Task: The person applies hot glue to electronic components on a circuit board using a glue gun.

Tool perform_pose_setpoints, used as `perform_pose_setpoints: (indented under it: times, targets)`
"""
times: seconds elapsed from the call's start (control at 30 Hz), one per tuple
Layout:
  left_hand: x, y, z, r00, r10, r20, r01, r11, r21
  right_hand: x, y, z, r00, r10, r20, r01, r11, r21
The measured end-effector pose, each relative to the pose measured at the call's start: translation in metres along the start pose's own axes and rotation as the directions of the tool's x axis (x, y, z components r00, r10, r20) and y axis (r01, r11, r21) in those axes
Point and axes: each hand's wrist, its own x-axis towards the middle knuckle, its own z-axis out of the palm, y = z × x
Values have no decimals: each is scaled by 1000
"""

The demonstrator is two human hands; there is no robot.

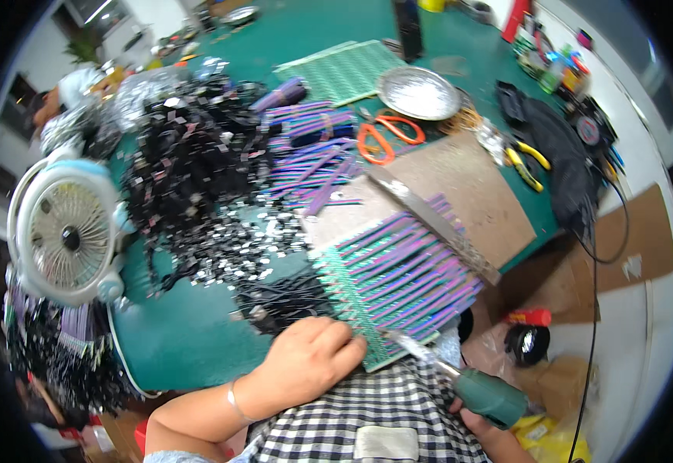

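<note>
A green ribbed board lies before me, bearing a row of thin purple-and-teal strips. Across the strips' far ends rests a long flat metal bar. My left hand is at the board's near left corner, fingers curled and closed; what they pinch, if anything, is hidden. In my right hand, mostly covered by the tool, is a green heat gun. Its metal nozzle points left over the board's near edge. Just left of the board lies a bundle of black cables.
A large heap of black cables with shiny ends covers the table's left, beside a white fan. Beyond the board are more purple strips, orange-handled scissors, a metal dish and yellow-handled pliers. A black cord hangs at right.
</note>
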Motion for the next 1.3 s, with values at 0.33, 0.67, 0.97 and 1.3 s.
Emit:
perform_pose_setpoints:
  times: [0.33,0.67,0.97,1.3]
  targets:
    - [5,-47,-56,910,-88,-405,210,940,268,-2,33,3,966,85,-243,-16,961,276]
    - [41,-170,-72,546,-632,-551,838,407,364,15,34,2,981,-5,-193,61,957,284]
    - [23,-191,-81,404,-766,-501,832,535,-147,12,25,3,977,56,-204,31,917,397]
    - [-11,-126,-96,858,-464,-223,514,773,371,29,8,14,967,21,-253,86,910,406]
